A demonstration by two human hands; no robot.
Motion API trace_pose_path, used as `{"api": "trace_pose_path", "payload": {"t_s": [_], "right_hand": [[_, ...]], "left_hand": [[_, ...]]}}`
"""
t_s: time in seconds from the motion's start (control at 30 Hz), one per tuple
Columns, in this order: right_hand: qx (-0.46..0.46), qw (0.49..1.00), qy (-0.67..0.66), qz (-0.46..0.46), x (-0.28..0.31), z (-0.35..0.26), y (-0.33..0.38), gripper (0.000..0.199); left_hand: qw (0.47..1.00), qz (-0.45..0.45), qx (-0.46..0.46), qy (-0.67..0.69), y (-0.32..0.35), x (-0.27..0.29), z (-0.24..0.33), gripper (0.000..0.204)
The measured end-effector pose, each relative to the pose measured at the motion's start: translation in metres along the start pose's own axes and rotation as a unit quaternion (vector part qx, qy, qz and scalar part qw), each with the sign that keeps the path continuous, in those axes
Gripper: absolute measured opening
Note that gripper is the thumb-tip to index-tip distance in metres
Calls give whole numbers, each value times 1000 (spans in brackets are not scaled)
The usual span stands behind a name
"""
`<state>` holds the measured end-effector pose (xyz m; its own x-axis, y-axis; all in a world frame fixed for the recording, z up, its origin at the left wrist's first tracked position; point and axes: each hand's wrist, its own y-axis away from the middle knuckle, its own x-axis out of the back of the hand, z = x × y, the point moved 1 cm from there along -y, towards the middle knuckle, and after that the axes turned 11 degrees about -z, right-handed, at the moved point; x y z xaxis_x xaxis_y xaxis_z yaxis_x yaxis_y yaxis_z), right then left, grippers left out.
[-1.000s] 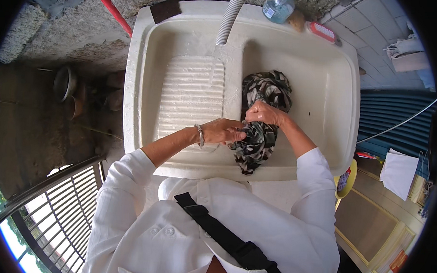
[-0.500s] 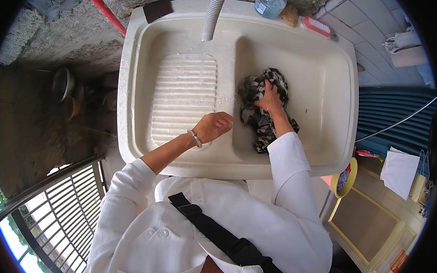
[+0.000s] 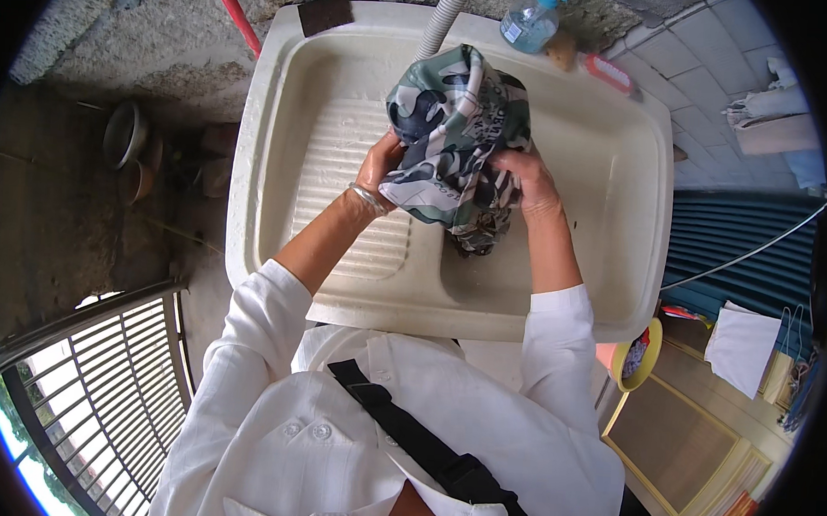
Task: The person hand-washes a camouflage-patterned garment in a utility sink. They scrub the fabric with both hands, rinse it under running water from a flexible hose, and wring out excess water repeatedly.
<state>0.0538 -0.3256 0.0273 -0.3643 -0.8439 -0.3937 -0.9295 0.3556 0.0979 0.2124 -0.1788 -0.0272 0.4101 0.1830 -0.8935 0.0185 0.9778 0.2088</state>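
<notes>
A wet camouflage-patterned garment [image 3: 451, 131] in green, grey, black and white is bunched up over the divider of a cream laundry sink [image 3: 411, 321]. My left hand [image 3: 378, 162], with a silver bracelet at the wrist, grips its left side; the fingers are partly behind the cloth. On the right edge, my right hand [image 3: 530, 178] pinches the fabric. The garment's lower end hangs dark and crumpled over the smooth right basin [image 3: 576, 228]. To the left lies the ribbed washboard [image 3: 340, 241], partly covered by the garment and my left arm.
A grey corrugated hose [image 3: 442, 21] comes down behind the garment. Along the back rim are a dark brown piece [image 3: 324, 14], a blue liquid bottle [image 3: 530, 25], a brown lump [image 3: 561, 50] and a red brush [image 3: 609, 73]. A yellow-rimmed bucket [image 3: 651, 356] stands right of the sink.
The garment has come up out of the right basin toward the divider and is spread wider. My left hand, empty before, now grips it; my right hand has shifted to its right edge.
</notes>
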Motion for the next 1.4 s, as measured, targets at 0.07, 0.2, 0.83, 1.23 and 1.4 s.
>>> {"api": "trace_pose_path", "payload": {"t_s": [0.07,0.2,0.83,1.23,1.4], "right_hand": [[-46,985,148,-76,-11,0,-19,77],[-152,917,369,5,13,25,-41,91],[52,683,727,-51,-77,144,-20,34],[-16,870,492,29,19,119,-160,34],[-19,742,670,21,-37,131,-70,43]], "left_hand": [[995,20,-69,-70,9,-2,14,51],[852,151,-183,-468,37,67,60,18],[418,223,-22,-880,71,64,-20,46],[242,-136,-183,-943,14,68,59,42],[444,14,-221,-868,76,23,44,57]]}}
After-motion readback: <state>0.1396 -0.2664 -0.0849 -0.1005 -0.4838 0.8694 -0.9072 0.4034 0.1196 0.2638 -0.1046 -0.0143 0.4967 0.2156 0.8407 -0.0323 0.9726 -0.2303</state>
